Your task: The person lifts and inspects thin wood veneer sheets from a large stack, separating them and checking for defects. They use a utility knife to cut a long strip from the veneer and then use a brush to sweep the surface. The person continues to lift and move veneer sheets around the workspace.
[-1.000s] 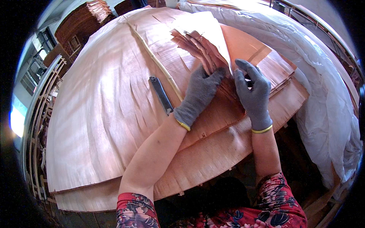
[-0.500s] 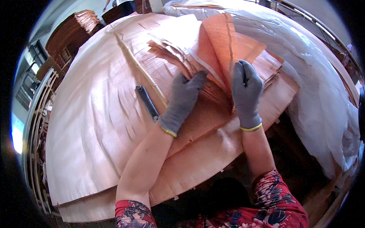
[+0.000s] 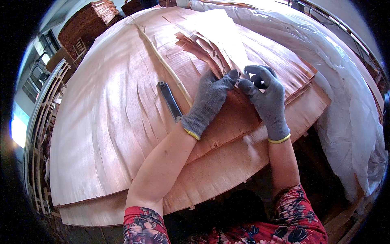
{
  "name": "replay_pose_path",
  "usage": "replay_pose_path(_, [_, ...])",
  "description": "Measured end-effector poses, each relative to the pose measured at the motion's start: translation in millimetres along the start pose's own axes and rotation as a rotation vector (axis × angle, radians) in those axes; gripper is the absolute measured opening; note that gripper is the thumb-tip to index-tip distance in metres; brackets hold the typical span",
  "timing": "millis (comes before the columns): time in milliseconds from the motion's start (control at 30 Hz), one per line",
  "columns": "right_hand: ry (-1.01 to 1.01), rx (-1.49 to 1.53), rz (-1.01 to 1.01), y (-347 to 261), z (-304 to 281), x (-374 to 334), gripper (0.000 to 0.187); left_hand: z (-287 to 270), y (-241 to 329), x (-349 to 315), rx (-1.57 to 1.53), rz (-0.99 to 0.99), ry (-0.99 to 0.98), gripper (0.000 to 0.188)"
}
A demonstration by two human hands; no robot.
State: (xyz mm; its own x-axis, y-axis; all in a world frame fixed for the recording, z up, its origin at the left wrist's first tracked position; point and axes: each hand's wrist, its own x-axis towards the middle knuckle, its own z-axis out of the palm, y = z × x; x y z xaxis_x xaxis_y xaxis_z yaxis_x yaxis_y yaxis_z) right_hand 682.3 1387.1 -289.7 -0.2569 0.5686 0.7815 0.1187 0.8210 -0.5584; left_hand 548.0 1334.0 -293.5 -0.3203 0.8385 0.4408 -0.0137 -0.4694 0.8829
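Note:
My left hand (image 3: 211,91), in a grey knit glove with a yellow cuff edge, is closed around a bundle of narrow reddish-brown veneer strips (image 3: 199,51). The strips fan out above my fingers toward the far side. Close beside it, my right hand (image 3: 266,91), gloved the same way, has its fingers curled and its thumb near my left fingertips. What lies between its fingertips, if anything, is too small to tell. Both hands are over a large stack of thin wood veneer sheets (image 3: 105,122). A dark, flat-handled tool (image 3: 170,101) lies on the top sheet, left of my left wrist.
A long pale stick (image 3: 162,61) runs across the sheets beyond the tool. Clear plastic film (image 3: 341,97) drapes another stack on the right. Further veneer stacks (image 3: 85,30) stand at the back left. A slatted rack (image 3: 40,142) edges the left side.
The orange veneer flap my right hand held up is down from view. My right hand has come in beside the left, fingers curled. The view has shifted slightly.

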Motion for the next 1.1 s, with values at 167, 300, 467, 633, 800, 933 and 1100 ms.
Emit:
replay_pose_path(167, [-0.005, 0.071, 0.129, 1, -1, 0, 0.022, -4, -1, -2, 0.088, 0.008, -0.021, 0.027])
replay_pose_path(300, [0.03, 0.015, 0.085, 1, -1, 0, 0.019, -3, 1, -2, 0.122, 0.014, -0.016, 0.028])
replay_pose_path(467, [0.105, -0.141, -0.025, 5, -4, -1, 0.017, -3, 0, -1, 0.182, -0.014, -0.022, 0.028])
replay_pose_path(633, [0.18, -0.092, 0.135, 11, -7, -2, 0.017, 1, -1, 0, 0.025, 0.014, 0.022, 0.027])
replay_pose_path(800, [0.346, 0.008, 0.115, 21, -12, 1, 0.009, 0, -1, -1, 0.08, 0.0, 0.054, 0.022])
replay_pose_path(933, [0.601, -0.167, -0.015, 26, -16, 3, 0.02, 1, 0, 0, 0.069, -0.041, 0.093, 0.018])
replay_pose_path(1100, [0.629, -0.16, -0.249, 11, -11, 2, 0.028, -1, 1, -1, -0.015, 0.001, 0.077, 0.018])
